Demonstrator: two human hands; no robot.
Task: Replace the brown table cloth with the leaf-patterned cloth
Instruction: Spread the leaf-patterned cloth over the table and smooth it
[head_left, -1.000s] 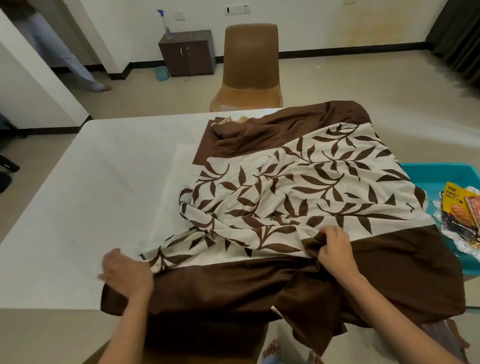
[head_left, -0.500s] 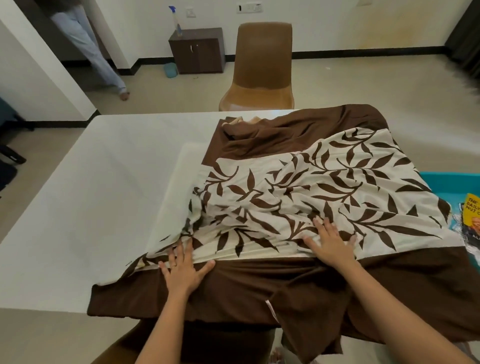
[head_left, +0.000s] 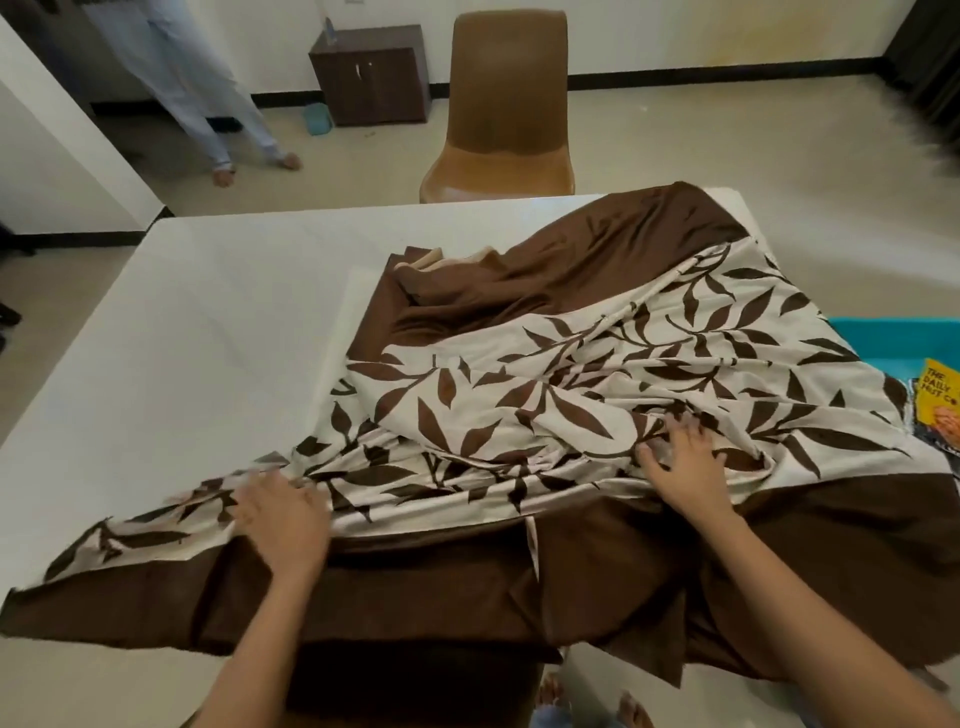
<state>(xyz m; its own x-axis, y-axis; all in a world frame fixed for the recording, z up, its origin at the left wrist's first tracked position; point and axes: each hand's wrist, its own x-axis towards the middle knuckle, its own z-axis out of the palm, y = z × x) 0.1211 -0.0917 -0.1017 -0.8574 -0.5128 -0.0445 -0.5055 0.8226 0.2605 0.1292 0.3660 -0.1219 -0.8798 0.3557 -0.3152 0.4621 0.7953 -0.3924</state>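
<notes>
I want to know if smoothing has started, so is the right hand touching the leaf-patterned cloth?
Touching. The head view shows the right hand lying on the leaf-patterned cloth, fingers spread flat, no gap visible.

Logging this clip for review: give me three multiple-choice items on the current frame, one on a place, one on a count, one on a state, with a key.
1. Where is the chair?
A. at the table's far side
B. on the table
C. lying on its side by the cabinet

2. How many hands are on the leaf cloth?
A. none
B. one
C. two

3. What state is the leaf cloth in?
A. neatly folded in a stack
B. rumpled, covering only part of the table
C. rolled into a tube

Key: 1 A, it stands upright beyond the far edge. 2 C, the left hand and right hand both lie on it with fingers spread. 3 B, it is creased and bare white tabletop shows to its left.
</notes>
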